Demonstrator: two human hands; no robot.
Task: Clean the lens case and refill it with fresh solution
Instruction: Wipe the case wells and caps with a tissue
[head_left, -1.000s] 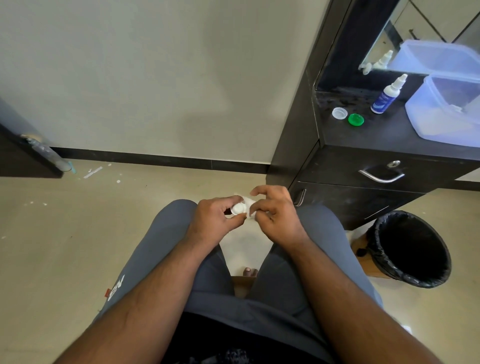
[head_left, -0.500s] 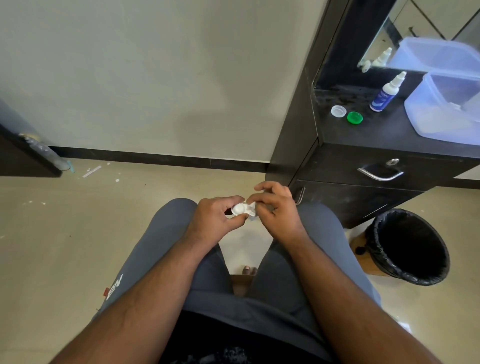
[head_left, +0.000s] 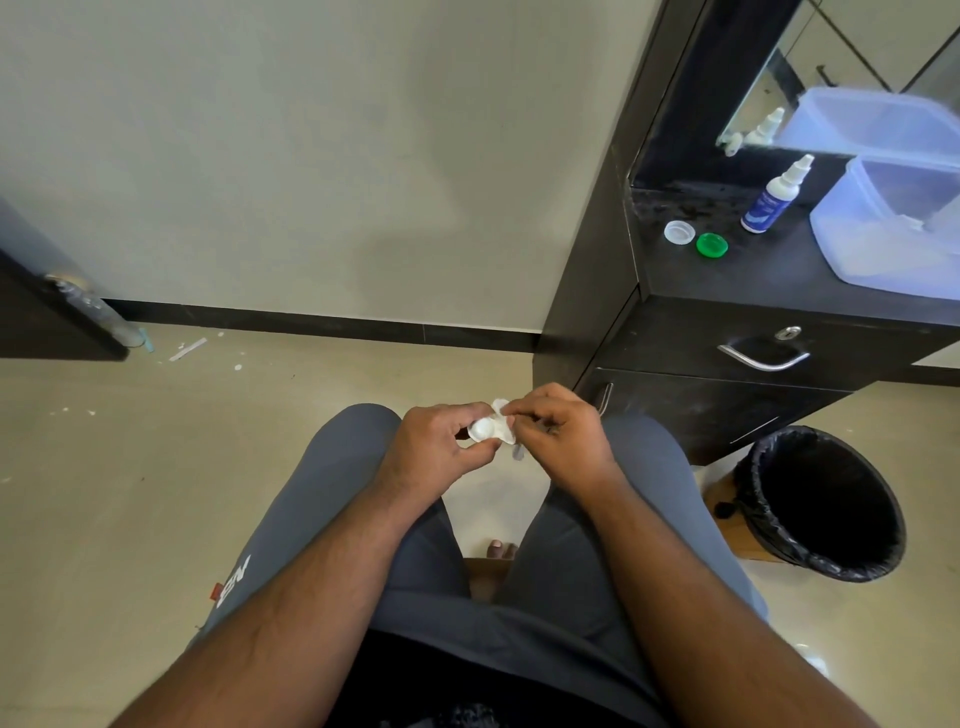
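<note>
Lens case (head_left: 483, 429) between left hand (head_left: 434, 447) and right hand (head_left: 558, 439)

A black bin (head_left: 821, 501) with a black liner stands on the beige floor (head_left: 104, 493), just beside the dark cabinet (head_left: 701, 410). The cabinet carries a drawer with a metal handle (head_left: 762, 358) and a keyhole above it. A clear plastic tub (head_left: 893, 228) rests on the cabinet top, reflected in the mirror (head_left: 852, 67) behind. A dark skirting strip (head_left: 322, 319) lines the wall.
</note>
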